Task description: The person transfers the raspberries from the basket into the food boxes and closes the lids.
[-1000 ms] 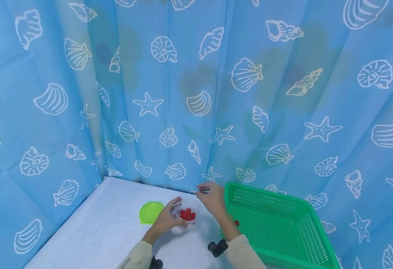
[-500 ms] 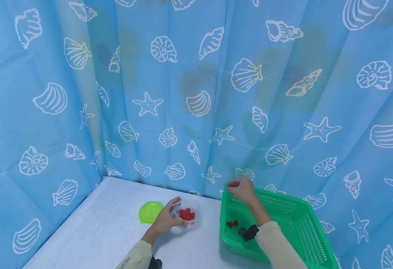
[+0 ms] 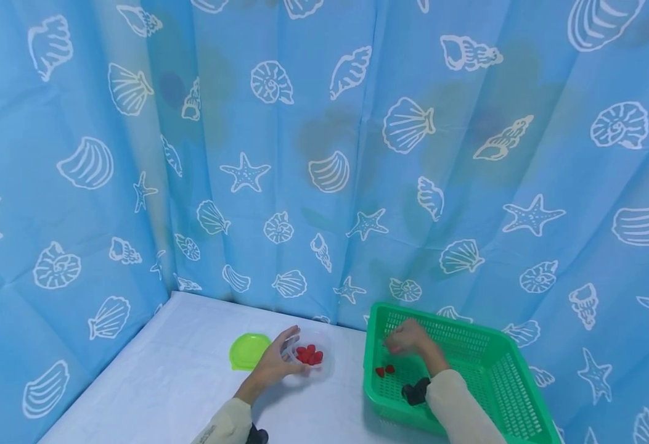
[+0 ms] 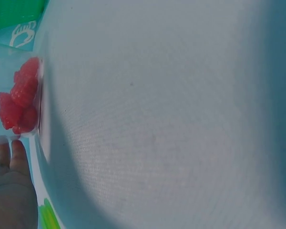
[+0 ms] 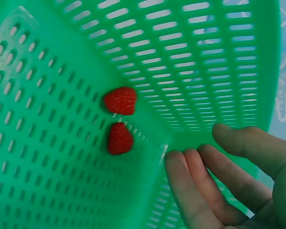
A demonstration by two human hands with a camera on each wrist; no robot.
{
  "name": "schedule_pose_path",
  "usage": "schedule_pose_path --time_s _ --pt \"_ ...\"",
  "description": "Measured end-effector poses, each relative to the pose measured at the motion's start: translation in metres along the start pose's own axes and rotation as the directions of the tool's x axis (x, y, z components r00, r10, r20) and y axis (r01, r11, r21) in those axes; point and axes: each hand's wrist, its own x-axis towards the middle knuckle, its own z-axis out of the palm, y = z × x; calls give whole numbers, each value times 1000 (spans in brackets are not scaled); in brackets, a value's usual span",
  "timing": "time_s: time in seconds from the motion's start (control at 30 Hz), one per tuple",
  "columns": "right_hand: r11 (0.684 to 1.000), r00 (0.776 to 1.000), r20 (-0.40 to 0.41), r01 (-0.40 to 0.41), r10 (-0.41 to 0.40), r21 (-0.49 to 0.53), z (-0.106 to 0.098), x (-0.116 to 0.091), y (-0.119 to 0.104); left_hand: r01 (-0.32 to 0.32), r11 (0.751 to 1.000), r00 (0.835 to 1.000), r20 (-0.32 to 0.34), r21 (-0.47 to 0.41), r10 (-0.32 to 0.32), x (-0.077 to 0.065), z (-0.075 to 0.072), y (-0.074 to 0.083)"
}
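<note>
My left hand (image 3: pixel 273 362) grips the near left side of a clear plastic container (image 3: pixel 327 356) on the table, thumb in front and fingers behind. Several red raspberries (image 3: pixel 309 354) lie inside it; the left wrist view shows them through its wall, with the fingertips (image 4: pixel 18 151) touching the plastic. Inside the green basket (image 3: pixel 376 394), toward its left end, is my right hand (image 5: pixel 238 181). Its fingers and thumb are apart, and no berry shows between them in the right wrist view. Two raspberries (image 5: pixel 120 119) rest on the basket floor close by.
A lime-green lid (image 3: pixel 249 351) lies on the white tabletop (image 3: pixel 191 370) left of the container. The slotted basket wall (image 3: pixel 440 327) rises around my right hand. A blue shell-print curtain (image 3: pixel 302 185) hangs behind the table and along its left.
My right hand has moved right from beside the container to over the basket, then down into it. The left hand stays on the container.
</note>
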Motion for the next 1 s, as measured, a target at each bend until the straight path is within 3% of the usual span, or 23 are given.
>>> schedule_pose_path --time_s 0.3,0.63,0.83,1.0 --pt "988 996 -25 -92 90 -123 8 3 13 30 999 1000 7 -22 -29 0 -1 1" --pt "984 987 42 -151 155 -94 15 3 22 33 999 999 17 -35 -32 2 -1 2" --pt "977 985 70 -146 159 -155 18 2 23 27 999 999 18 -23 -26 3 0 0" --pt "983 985 97 -128 141 -130 19 0 22 31 999 999 8 -21 -31 4 0 -2"
